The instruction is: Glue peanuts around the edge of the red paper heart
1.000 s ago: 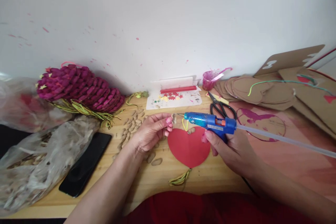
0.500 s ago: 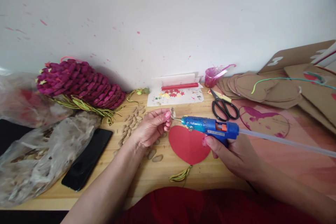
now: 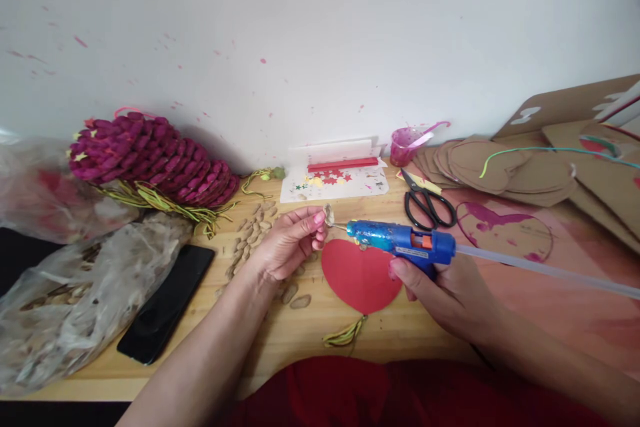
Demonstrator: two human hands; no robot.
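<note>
Between the thumb and fingertips of my left hand (image 3: 295, 240) is a peanut shell (image 3: 329, 215), held up over the table. My right hand (image 3: 445, 293) grips a blue hot glue gun (image 3: 400, 240) by its handle, with a long clear glue stick (image 3: 540, 268) sticking out of the back. The gun's metal nozzle (image 3: 340, 225) points left and is at the shell. Below both hands lies a red paper heart (image 3: 360, 280) with a yellow-green yarn tassel (image 3: 345, 333) at its lower point. Several loose peanuts (image 3: 250, 237) lie left of it.
Black scissors (image 3: 430, 203), a pink-stained cup (image 3: 406, 147) and cardboard hearts (image 3: 490, 163) are at the back right. White paper (image 3: 295, 195) holds small stars. On the left are magenta peanut-covered hearts (image 3: 160, 153), a plastic bag of peanuts (image 3: 100, 293) and a black phone (image 3: 167, 303).
Almost nothing differs. Both hands hold the shell and the glue gun in nearly the same position.
</note>
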